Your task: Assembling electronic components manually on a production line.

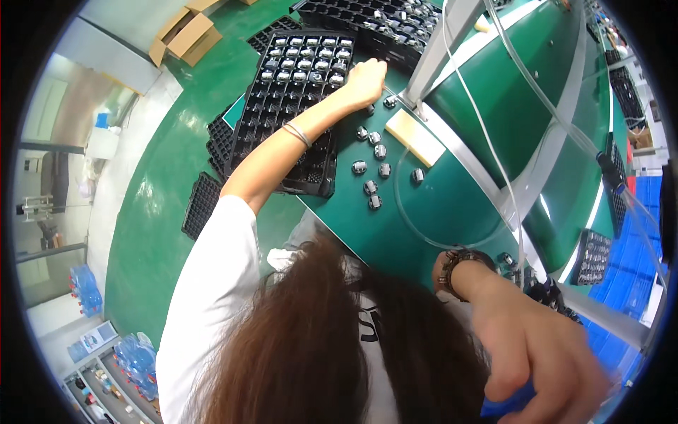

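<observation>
My left hand (366, 82) is closed at the far right edge of a black compartment tray (282, 106). Its fingertips are turned away, so whatever they grip is hidden. Small silver-and-black parts fill the tray's far rows, while several nearer pockets hold none. Loose parts of the same kind, such as this one (381, 151), lie on the green tabletop (339, 219) to the right of the tray. At the lower right, close to the camera, my right hand (544, 353) has its fingers curled round a blue object (510, 401), mostly covered by the hand.
A pale yellow block (415, 137) lies beside the loose parts. Behind it rises a grey metal post (441, 53), with clear tubing (537, 85) hanging across. Another loaded black tray (374, 28) stands at the back. Blue bins (625, 261) are at right; a cardboard box (185, 35) sits far left.
</observation>
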Demonstrator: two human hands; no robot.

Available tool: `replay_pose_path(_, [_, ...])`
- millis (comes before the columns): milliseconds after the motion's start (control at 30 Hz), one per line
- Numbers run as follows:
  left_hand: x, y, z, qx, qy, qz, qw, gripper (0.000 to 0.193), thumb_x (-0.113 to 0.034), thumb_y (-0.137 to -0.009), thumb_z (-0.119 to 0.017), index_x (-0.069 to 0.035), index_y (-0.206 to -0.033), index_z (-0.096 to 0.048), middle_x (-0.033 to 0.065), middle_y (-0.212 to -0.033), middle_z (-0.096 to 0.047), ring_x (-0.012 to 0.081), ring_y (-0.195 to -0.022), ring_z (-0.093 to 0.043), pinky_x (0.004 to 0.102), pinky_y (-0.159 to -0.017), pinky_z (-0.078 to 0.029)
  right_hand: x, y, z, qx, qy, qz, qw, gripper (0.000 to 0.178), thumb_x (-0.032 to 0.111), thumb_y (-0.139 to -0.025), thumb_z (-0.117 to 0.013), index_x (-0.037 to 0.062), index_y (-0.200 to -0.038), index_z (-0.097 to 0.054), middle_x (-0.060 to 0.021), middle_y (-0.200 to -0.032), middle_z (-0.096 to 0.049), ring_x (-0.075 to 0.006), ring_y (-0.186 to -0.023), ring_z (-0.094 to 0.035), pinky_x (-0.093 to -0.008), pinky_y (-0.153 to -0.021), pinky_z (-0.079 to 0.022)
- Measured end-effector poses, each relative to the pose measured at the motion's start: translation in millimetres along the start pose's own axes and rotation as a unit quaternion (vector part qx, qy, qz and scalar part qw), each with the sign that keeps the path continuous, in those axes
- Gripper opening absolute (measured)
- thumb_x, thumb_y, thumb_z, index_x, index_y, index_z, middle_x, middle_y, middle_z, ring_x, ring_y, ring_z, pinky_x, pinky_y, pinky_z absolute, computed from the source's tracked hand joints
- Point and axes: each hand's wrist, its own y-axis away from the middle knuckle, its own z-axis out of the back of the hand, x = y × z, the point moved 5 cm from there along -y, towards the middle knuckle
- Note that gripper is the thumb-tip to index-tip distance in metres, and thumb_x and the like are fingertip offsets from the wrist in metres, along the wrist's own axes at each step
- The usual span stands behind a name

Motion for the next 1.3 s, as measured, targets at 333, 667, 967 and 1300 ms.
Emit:
replay_pose_path(333, [24.3,32.8,102.3,-0.046,-0.053,-0.02,0.997,0.024,-0.025,-0.077,-0.066,-0.01,-0.096,-0.063,0.0098,-0.091,-0.063,0.0253,-0.084,-0.061,0.0368,-0.074,-0.048,6.5,0.9,-8.8,0.005,0.002,-0.021,1.0,0.018,-0.004,-0.077,-0.05,0.0113,-0.07,-0.053,0.0052,-0.081,-0.056,-0.0075,-0.068,-0.05,-0.0239,-0.052,-0.026])
replay_pose_path(667, [57.1,50.0,82.3,-0.054,0.16,-0.101,0.98,0.014,-0.013,-0.074,-0.068,-0.001,-0.081,-0.064,0.008,-0.085,-0.062,0.0215,-0.082,-0.061,0.0309,-0.074,-0.048,18.9,22.5,-15.0,-0.036,-0.018,-0.043,0.998,0.019,0.019,-0.083,-0.059,0.006,-0.07,-0.061,-0.0061,-0.091,-0.064,-0.016,-0.074,-0.055,-0.0298,-0.058,-0.036])
replay_pose_path(967, [-9.3,98.4,115.4,0.028,0.727,0.074,0.682,0.015,-0.021,-0.095,-0.046,-0.008,-0.102,-0.047,0.0091,-0.104,-0.058,0.0131,-0.086,-0.055,0.0253,-0.08,-0.044,-6.8,128.2,73.4,-0.387,0.25,-0.153,0.874,0.038,0.044,-0.087,-0.049,0.0067,-0.089,-0.055,-0.0108,-0.083,-0.053,-0.0151,-0.074,-0.049,-0.0279,-0.062,-0.038])
replay_pose_path(1300, [-118.2,168.8,138.7,-0.023,0.597,0.032,0.801,0.046,-0.007,-0.082,-0.064,-0.004,-0.12,-0.038,0.0111,-0.081,-0.063,0.0118,-0.074,-0.06,0.0254,-0.067,-0.047,-21.2,166.5,117.7,-0.457,0.34,-0.216,0.793,0.027,0.023,-0.089,-0.045,0.005,-0.109,-0.042,-0.0123,-0.102,-0.053,-0.0149,-0.089,-0.052,-0.0271,-0.079,-0.044])
